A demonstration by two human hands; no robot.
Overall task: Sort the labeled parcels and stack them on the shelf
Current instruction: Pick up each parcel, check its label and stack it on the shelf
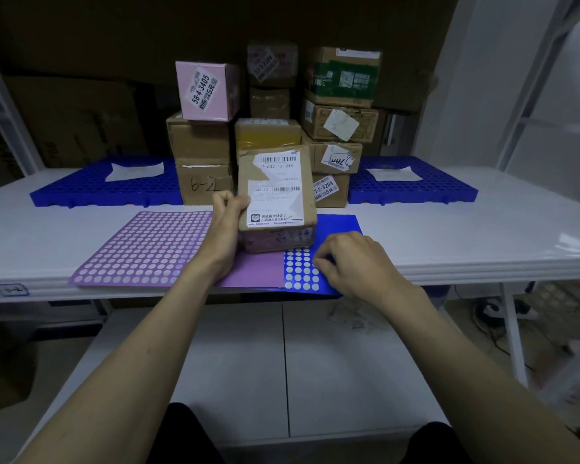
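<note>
Brown cardboard crowds the back of the white tabletop (pixel 449 229): a stack of parcels (pixel 335 128) in taped, creased boxes, most with white labels, and one pink box (pixel 206 90) perched on top at the left. They stand between two blue plastic grid mats (pixel 101 185), each with a sheet of white paper on it, and they fill the middle of the tabletop right behind the parcel I hold.

My left hand (pixel 226 226) grips a small cardboard parcel (pixel 277 199) by its left edge, fingers curled round it, tilted up so its torn white label with barcodes faces me. Its lower edge rests near the sticker sheets.

A purple sticker sheet (pixel 141 249) lies flat to the left, covered in rows of pale round dots. A blue sticker sheet (pixel 335 226) lies to the right, partly under the parcel, with a smaller block of white dots. My right hand (pixel 352 262) rests on the blue sheet, fingers curled, fingertips pinching at a dot at the edge of that block.

Both sheets look thin and glossy.
</note>
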